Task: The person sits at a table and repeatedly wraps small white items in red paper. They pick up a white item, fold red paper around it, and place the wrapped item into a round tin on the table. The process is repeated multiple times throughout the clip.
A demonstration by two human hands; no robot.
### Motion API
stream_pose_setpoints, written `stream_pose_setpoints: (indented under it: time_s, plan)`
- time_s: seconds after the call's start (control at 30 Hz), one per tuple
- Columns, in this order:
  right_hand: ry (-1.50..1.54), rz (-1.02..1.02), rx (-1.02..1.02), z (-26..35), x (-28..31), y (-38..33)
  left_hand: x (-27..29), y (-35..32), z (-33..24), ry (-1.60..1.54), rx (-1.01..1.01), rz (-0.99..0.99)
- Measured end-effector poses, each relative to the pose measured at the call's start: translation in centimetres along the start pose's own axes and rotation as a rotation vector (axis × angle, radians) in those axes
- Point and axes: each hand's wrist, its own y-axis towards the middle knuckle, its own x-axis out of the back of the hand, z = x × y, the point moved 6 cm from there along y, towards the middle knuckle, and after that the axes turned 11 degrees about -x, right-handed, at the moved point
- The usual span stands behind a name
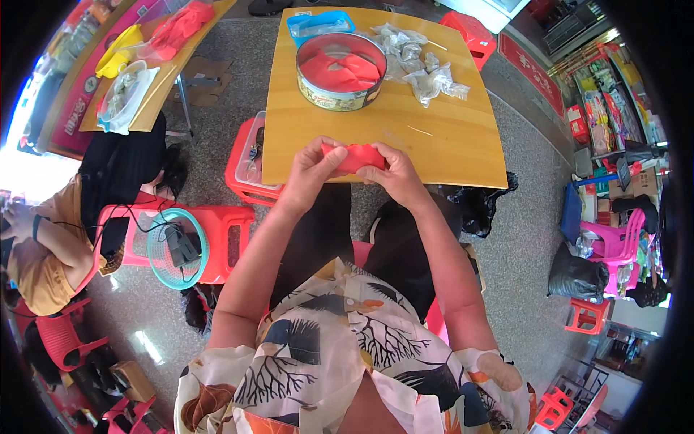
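Observation:
Between my two hands, just over the near edge of the wooden table (303,134), is a piece of red, soft-looking sheet material (359,158); its exact kind I cannot make out. My left hand (316,170) pinches its left end, thumb on top. At the right end, my right hand (394,172) grips it the same way. Beyond them stands a round tin (340,100) with a printed side, holding several similar red pieces (341,71). Crumpled clear plastic bags (426,65) lie right of the tin.
A blue basket (322,23) sits behind the tin. Left of the table, a red stool (246,184) carries a clear plastic box. A teal mesh basket (204,249) rests on another stool. Someone in a tan top (54,253) sits at far left, near a second table with a yellow basket (119,52).

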Motion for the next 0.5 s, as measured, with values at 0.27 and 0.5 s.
stream_pose_setpoints:
  time_s: [0.27,0.5]
  plan:
    - [0.13,0.1,0.021,-1.6,0.1,0.7,0.2,0.3,0.2,0.404,-0.132,0.229]
    - [0.547,-0.049,-0.039,-1.2,1.7,-1.1,-0.5,1.0,-5.5,0.044,-0.025,0.121]
